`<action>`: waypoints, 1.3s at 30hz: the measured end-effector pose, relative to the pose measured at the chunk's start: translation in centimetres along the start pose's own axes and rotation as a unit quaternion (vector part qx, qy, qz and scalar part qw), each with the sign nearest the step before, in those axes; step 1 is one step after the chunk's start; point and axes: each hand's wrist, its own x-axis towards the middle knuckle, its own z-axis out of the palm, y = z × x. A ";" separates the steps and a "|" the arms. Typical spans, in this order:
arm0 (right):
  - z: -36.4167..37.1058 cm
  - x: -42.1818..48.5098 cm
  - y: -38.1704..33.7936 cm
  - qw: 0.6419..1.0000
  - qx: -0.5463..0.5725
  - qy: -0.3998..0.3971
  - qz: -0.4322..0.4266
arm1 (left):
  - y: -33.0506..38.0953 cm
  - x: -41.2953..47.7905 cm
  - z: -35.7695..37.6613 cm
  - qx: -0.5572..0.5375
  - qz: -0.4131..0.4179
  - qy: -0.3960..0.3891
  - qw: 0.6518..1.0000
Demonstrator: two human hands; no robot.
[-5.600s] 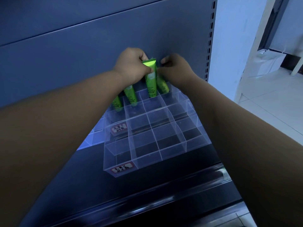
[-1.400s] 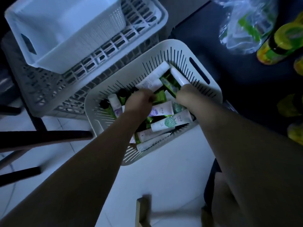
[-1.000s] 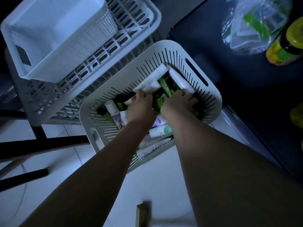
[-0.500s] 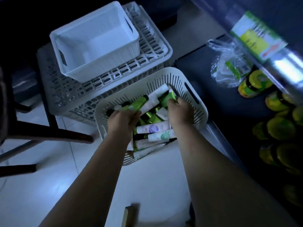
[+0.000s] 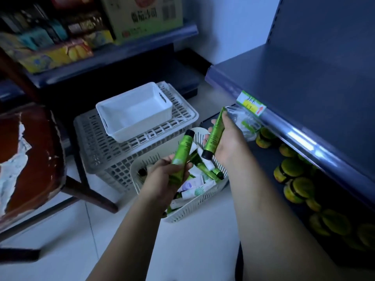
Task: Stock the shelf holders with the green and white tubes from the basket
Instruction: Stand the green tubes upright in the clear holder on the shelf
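My left hand [image 5: 165,178] grips a green tube [image 5: 182,151] with its black cap pointing up. My right hand [image 5: 227,141] holds a second green tube [image 5: 214,134], cap down, crimped end up. Both hands hover just above the slotted white basket [image 5: 199,207] on the floor, which holds several more green and white tubes [image 5: 199,190]. The clear shelf holders are out of view.
A small white bin [image 5: 134,110] sits on a grey crate [image 5: 113,151] behind the basket. A blue shelf [image 5: 304,88] with a price tag juts out at right, over round yellow-green containers [image 5: 292,171]. A brown chair [image 5: 30,159] stands at left.
Both hands have lifted out of the basket, each with a green tube. The view has swung up from the basket toward the shelves.
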 end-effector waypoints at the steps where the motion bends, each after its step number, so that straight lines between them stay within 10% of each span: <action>1: 0.2 -0.8 -0.9 1.000 0.002 -0.013 -0.021 | 0.1 -0.8 1.1 0.006 0.006 -0.014 1.000; 15: -2.0 -11.0 -13.2 0.972 0.031 -0.003 -0.235 | 1.8 -6.1 13.6 0.126 0.073 -0.169 0.975; 31: -31.2 -32.5 -25.5 0.844 -0.059 0.294 -0.444 | -11.6 -16.8 36.5 0.167 0.009 -0.400 0.901; 39: -42.4 -40.1 -24.4 0.824 0.130 0.283 -0.474 | -20.6 -23.4 47.7 0.220 0.005 -0.496 0.840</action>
